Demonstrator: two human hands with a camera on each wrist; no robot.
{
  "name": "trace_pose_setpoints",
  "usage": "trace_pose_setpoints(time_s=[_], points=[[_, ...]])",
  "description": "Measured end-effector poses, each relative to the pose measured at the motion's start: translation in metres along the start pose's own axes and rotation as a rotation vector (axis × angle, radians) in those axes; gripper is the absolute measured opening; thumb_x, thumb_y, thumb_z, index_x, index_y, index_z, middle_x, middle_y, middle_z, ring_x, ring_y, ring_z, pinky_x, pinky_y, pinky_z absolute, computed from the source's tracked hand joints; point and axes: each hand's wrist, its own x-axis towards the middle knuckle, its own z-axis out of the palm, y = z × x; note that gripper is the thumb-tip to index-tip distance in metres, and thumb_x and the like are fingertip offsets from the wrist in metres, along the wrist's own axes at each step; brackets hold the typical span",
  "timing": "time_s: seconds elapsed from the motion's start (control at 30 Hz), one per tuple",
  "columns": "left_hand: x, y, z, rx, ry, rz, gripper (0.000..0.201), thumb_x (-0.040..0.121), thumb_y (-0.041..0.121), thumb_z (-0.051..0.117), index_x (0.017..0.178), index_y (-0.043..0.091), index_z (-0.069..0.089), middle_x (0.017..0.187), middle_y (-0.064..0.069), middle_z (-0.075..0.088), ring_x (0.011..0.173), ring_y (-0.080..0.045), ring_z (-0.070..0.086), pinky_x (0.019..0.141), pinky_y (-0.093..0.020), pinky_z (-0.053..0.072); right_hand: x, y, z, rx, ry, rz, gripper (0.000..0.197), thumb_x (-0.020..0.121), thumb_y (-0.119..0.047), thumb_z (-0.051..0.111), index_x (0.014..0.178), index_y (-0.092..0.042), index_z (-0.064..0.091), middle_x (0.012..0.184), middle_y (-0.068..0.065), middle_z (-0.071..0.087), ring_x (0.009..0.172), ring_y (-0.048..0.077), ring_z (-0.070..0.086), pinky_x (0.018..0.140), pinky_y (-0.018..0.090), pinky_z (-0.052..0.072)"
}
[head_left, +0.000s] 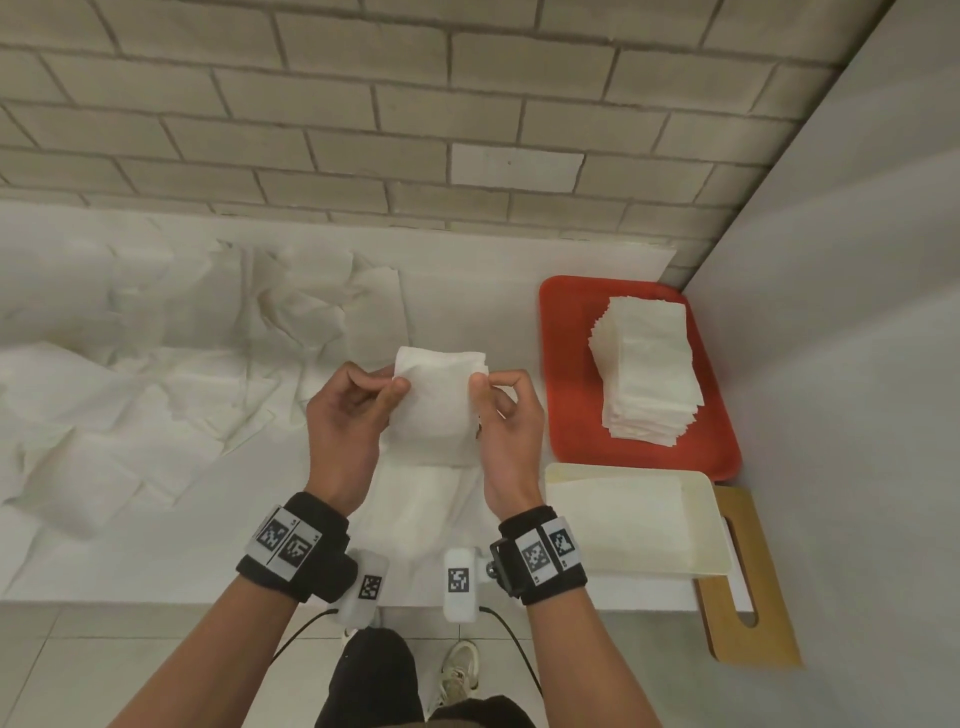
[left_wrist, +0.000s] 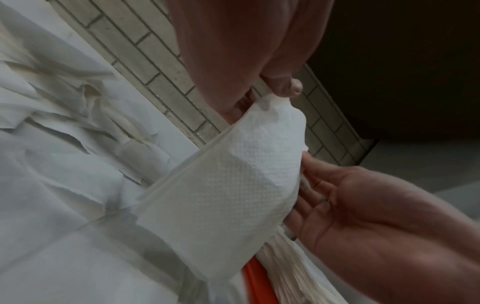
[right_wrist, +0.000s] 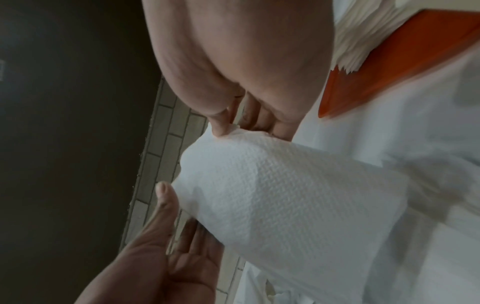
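A white embossed paper napkin (head_left: 439, 402) is held up above the white counter, its upper part folded over and its lower part hanging down. My left hand (head_left: 363, 402) pinches its top left corner between thumb and fingers. My right hand (head_left: 498, 410) pinches the top right corner in the same way. The left wrist view shows the napkin (left_wrist: 228, 181) close up, with my left hand (left_wrist: 267, 90) above it and my right hand (left_wrist: 363, 205) at its other edge. The right wrist view shows the napkin (right_wrist: 285, 195) between my right hand (right_wrist: 233, 123) and my left hand (right_wrist: 168, 226).
A red tray (head_left: 563, 364) at the right holds a tall stack of folded napkins (head_left: 647, 364). In front of it lie a cream tray (head_left: 706, 525) and a wooden board (head_left: 769, 634) overhanging the counter edge. Several unfolded napkins (head_left: 182, 353) are strewn at the left. A brick wall rises behind.
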Motion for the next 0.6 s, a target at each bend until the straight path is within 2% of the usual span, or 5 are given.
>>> trace_pose_setpoints(time_s=[0.17, 0.3, 0.43, 0.5, 0.6], points=[[0.006, 0.010, 0.006, 0.023, -0.024, 0.017, 0.018, 0.082, 0.021, 0.084, 0.093, 0.010, 0.076, 0.095, -0.007, 0.079, 0.092, -0.020, 0.073, 0.087, -0.040, 0.057, -0.003, -0.011, -0.004, -0.015, -0.047, -0.014, 0.018, 0.107, -0.031, 0.069, 0.104, -0.015, 0.061, 0.077, 0.011, 0.060, 0.071, 0.020, 0.043, 0.062, 0.033, 0.035], [0.009, 0.013, 0.018, 0.035, 0.032, 0.062, 0.014, 0.089, 0.014, 0.084, 0.098, 0.006, 0.077, 0.089, -0.004, 0.078, 0.085, -0.012, 0.071, 0.083, -0.028, 0.055, -0.012, -0.018, -0.006, 0.011, -0.080, -0.021, 0.021, 0.106, -0.042, 0.066, 0.116, -0.025, 0.057, 0.090, 0.002, 0.071, 0.082, 0.021, 0.056, 0.075, 0.041, 0.044], [0.008, 0.012, 0.031, 0.063, 0.101, 0.098, 0.010, 0.099, 0.015, 0.077, 0.102, 0.007, 0.072, 0.090, -0.005, 0.076, 0.084, -0.013, 0.068, 0.082, -0.028, 0.053, -0.026, -0.023, -0.008, -0.029, -0.172, -0.038, 0.064, 0.100, -0.020, 0.078, 0.141, -0.030, 0.031, 0.109, 0.000, 0.081, 0.101, 0.017, 0.076, 0.093, 0.037, 0.060], [0.004, 0.013, 0.041, 0.041, 0.100, 0.121, 0.009, 0.102, 0.019, 0.074, 0.103, 0.012, 0.069, 0.094, -0.008, 0.074, 0.087, -0.018, 0.065, 0.083, -0.035, 0.051, -0.034, -0.026, -0.013, -0.157, -0.210, -0.094, 0.078, 0.095, -0.010, 0.083, 0.143, -0.029, 0.025, 0.117, -0.023, 0.077, 0.107, 0.015, 0.076, 0.097, 0.041, 0.062], [0.002, 0.022, 0.052, -0.041, 0.147, 0.176, 0.013, 0.103, 0.020, 0.072, 0.107, 0.011, 0.063, 0.097, -0.016, 0.067, 0.092, -0.025, 0.061, 0.090, -0.042, 0.050, -0.041, -0.039, -0.036, -0.329, -0.268, -0.096, 0.079, 0.093, -0.009, 0.085, 0.147, -0.027, 0.029, 0.114, -0.053, 0.059, 0.104, -0.003, 0.072, 0.091, 0.032, 0.063]])
